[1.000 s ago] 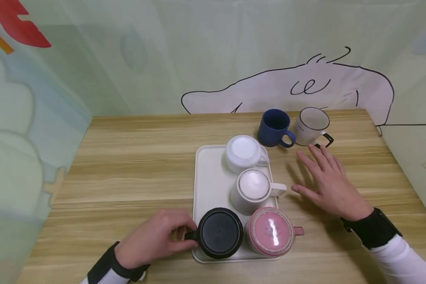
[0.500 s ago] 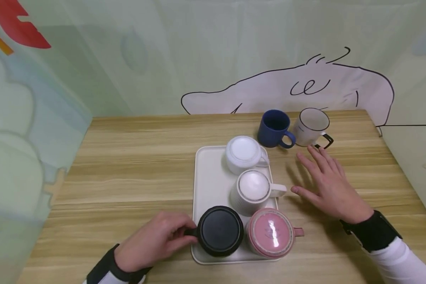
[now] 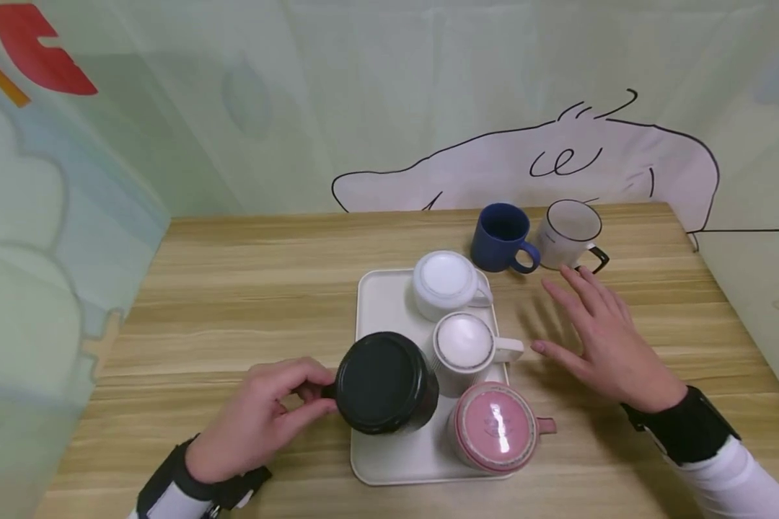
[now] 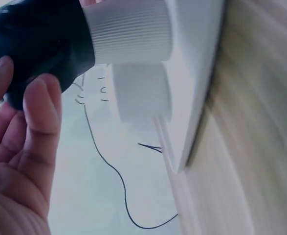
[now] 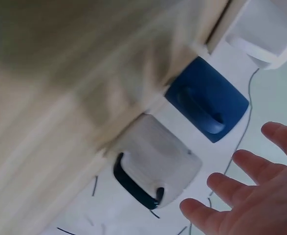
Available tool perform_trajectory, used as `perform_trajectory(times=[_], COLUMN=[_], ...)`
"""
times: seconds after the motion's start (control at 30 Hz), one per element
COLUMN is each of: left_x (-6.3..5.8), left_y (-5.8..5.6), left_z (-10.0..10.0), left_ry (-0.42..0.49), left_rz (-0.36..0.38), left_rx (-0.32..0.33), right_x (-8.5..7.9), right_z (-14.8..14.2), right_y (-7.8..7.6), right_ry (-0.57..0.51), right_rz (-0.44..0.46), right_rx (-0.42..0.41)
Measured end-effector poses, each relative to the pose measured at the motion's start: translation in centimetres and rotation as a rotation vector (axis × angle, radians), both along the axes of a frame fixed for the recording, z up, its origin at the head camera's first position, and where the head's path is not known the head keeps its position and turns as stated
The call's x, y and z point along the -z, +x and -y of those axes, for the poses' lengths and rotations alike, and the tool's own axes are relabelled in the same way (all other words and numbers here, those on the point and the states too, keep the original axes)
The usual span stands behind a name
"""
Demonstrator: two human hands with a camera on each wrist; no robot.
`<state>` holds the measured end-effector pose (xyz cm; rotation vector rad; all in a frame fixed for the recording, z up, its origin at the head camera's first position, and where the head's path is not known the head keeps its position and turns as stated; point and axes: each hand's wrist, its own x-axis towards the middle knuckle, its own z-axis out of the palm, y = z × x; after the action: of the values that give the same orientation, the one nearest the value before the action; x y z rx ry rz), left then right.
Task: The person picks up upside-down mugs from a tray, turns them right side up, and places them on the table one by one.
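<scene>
Left hand [image 3: 260,417] pinches black mug [image 3: 379,383] by its handle [image 3: 329,391], fingers curled; mug base up, raised over left part of tray [image 3: 396,459]. Base up on tray: white mug [image 3: 444,277], ribbed white mug [image 3: 464,344], pink mug [image 3: 495,427]. Upright past tray's far right corner: blue mug [image 3: 495,241], black-rimmed mug [image 3: 560,241] beside it. Right hand [image 3: 610,349] near black-rimmed mug, fingers spread, holding nothing

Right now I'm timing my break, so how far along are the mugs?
Likely done: the blue mug and black-rimmed mug stand upright off the tray. In hand: the left hand holds the black mug bottom-up above the tray. Probably left: the pink mug, ribbed mug and smooth white mug, all upside down on the tray.
</scene>
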<state>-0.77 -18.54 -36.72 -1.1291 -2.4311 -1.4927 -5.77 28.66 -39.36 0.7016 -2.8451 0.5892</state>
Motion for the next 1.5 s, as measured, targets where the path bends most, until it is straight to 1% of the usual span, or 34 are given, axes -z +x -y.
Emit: perform_trajectory(times=[0.13, 0.17, 0.23, 0.33, 0.4, 0.5, 0.6, 0.67, 0.8, 0.9, 0.97, 1.07, 1.17, 1.37, 1.43, 1.5], left_x=[-0.7, -0.9, -1.2, -1.3, -1.5, -2.0, -2.5, -2.7, -2.9, -2.9, -2.8, -2.8, -2.8, -2.3, -2.0, -1.7], left_y=[-0.9, -1.1, -1.6, -2.6, -3.2, -4.1, -4.9, -5.5, -6.7, -7.5, -8.0, -8.6, -9.1, -10.0, -10.2, -10.4], left_z=[0.0, -0.1, -0.3, -0.7, -1.1, -1.7, -2.4, -2.9, -4.1, -5.1, -5.9, -6.9, -8.0, -9.8, -10.3, -10.7], left_ry=[0.07, 0.092, 0.163, 0.306, 0.374, 0.429, 0.444, 0.48, 0.582, 0.638, 0.653, 0.663, 0.67, 0.675, 0.674, 0.678], left_rz=[0.007, 0.025, 0.043, 0.06, 0.063, 0.076, 0.077, 0.073, 0.088, 0.103, 0.111, 0.134, 0.16, 0.196, 0.206, 0.223], left_rx=[-0.061, -0.072, -0.084, -0.07, -0.071, -0.091, -0.12, -0.115, -0.08, -0.06, -0.061, -0.063, -0.061, -0.027, -0.018, -0.01], right_x=[-0.8, -1.1, -1.7, -2.8, -3.6, -4.8, -5.9, -6.4, -7.3, -7.7, -8.0, -8.3, -8.6, -9.0, -8.9, -8.8], right_z=[0.4, 0.6, 0.9, 1.7, 2.3, 3.2, 4.1, 4.7, 5.9, 7.1, 7.9, 9.3, 10.6, 12.5, 12.8, 13.0], right_y=[-0.2, -0.2, -0.3, -0.6, -0.7, -0.9, -0.9, -0.9, -1.1, -1.4, -1.7, -2.6, -3.5, -4.8, -5.1, -5.4], right_ry=[-0.034, -0.05, -0.08, -0.118, -0.145, -0.174, -0.195, -0.212, -0.241, -0.266, -0.29, -0.361, -0.454, -0.666, -0.714, -0.748], right_rz=[-0.053, -0.069, -0.102, -0.157, -0.19, -0.226, -0.223, -0.21, -0.159, -0.119, -0.09, -0.04, 0.052, 0.308, 0.353, 0.373], right_rx=[-0.032, -0.045, -0.069, -0.109, -0.136, -0.179, -0.204, -0.216, -0.221, -0.231, -0.245, -0.288, -0.318, -0.333, -0.334, -0.327])
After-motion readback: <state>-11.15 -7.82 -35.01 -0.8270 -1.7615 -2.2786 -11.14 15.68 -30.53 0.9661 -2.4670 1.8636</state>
